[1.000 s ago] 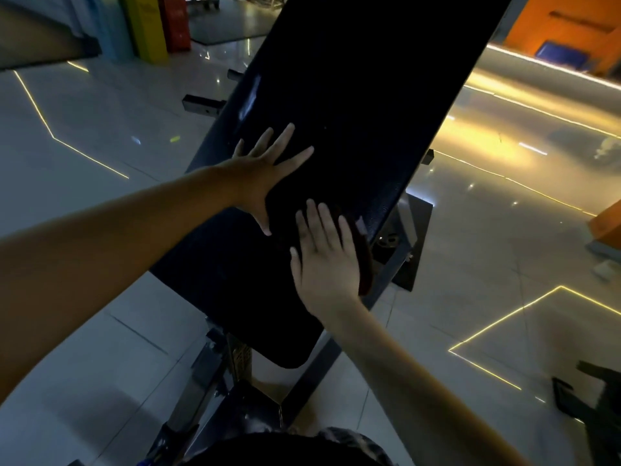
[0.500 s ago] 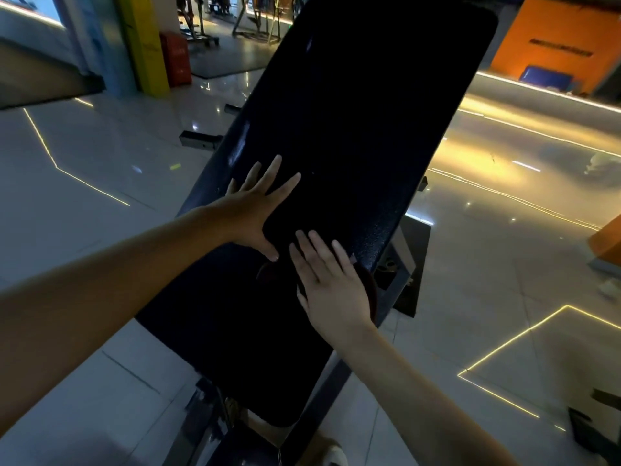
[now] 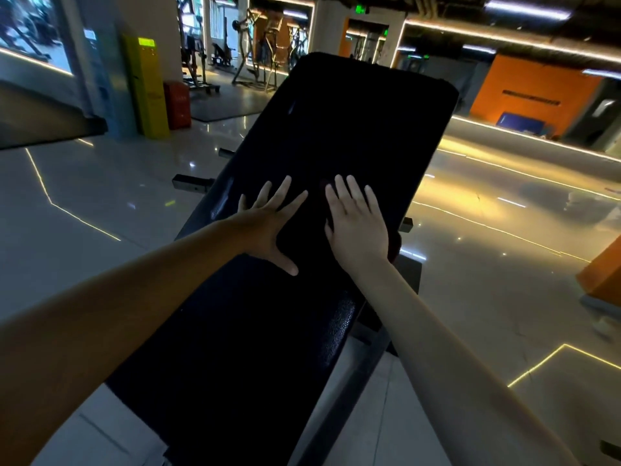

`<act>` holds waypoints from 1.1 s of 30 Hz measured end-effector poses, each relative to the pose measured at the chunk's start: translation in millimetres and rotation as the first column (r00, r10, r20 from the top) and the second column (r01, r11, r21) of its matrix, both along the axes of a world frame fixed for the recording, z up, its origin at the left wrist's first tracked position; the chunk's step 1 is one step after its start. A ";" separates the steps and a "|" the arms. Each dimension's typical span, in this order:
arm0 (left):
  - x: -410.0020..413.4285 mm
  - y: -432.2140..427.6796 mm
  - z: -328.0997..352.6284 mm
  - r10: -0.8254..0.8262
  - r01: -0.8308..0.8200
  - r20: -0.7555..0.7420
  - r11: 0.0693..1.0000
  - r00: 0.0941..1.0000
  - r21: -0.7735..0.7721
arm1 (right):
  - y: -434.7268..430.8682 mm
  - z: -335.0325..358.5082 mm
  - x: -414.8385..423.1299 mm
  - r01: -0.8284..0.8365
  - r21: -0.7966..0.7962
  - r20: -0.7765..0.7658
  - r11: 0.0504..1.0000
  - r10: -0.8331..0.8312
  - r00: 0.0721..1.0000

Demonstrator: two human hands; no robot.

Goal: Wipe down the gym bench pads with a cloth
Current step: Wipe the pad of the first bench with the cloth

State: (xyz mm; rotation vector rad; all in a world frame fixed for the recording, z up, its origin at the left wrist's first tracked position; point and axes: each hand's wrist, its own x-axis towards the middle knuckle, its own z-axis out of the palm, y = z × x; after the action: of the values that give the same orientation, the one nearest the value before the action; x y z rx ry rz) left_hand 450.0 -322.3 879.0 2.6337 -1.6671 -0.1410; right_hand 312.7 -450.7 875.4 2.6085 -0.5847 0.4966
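Bench pad (image 3: 353, 129), one long black slab, ran away from the person and up to the right, its long axis climbing from the near end by their body to the rounded far end. Going from the left, the left hand (image 3: 268, 223) lay flat on the pad near its left edge, fingers spread wide and gripping nothing, seemingly bracing. Just beside it, apart by a narrow strip of vinyl, the right hand (image 3: 356, 223) pressed down flat too, fingers nearly together. A dark reddish cloth (image 3: 392, 245) seemed to be pinned under that palm, only a sliver showing past the wrist side; I could not tell its full outline against the dark pad. Both hands sat about midway along the pad, level with one another, so the unwiped stretch most likely lay ahead, up the slope. I counted one pad, one cloth, two hands. Off to the right the tiled floor (image 3: 504, 264) gleamed.
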 end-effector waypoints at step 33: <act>17.8 -72.9 67.9 -0.169 0.074 -0.124 0.833 0.978 -0.548 | -69.1 61.2 29.8 -0.251 0.105 0.211 0.962 0.225 0.951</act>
State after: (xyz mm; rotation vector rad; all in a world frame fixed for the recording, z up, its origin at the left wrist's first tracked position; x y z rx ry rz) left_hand 467.8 -395.3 946.9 2.0390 -1.5345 0.0953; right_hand 342.4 -519.8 936.5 2.7916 -0.3727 0.8274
